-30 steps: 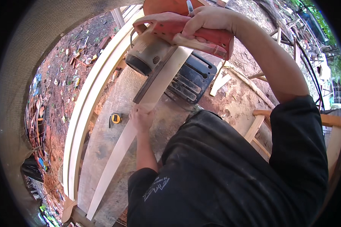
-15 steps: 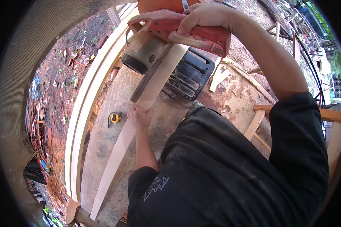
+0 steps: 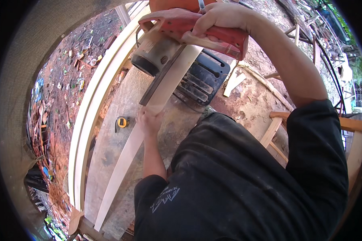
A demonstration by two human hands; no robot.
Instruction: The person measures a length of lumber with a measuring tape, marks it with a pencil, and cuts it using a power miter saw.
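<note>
Up at the top of the view, a miter saw (image 3: 165,28) with a red body and an orange guard stands on the worktable. My right hand (image 3: 223,20) is wrapped round its red handle. A long pale wooden strip (image 3: 122,164) runs from the saw toward the lower left, lying along the dark fence (image 3: 157,82). My left hand (image 3: 149,120) is closed over this strip just short of the fence's near end. To the saw's right lies its black slotted base (image 3: 203,78). The cutting edge is hidden from this angle.
Two long pale boards (image 3: 86,124) lie side by side along the table's left side. A yellow and black tape measure (image 3: 122,122) sits on the worn tabletop (image 3: 108,148). Wooden offcuts (image 3: 234,83) lie on the dirt at right, near a wooden frame (image 3: 271,132). Litter covers the ground at left.
Both hands keep their grip, and the saw and wooden strip hold their places. Only the view has shifted very slightly.
</note>
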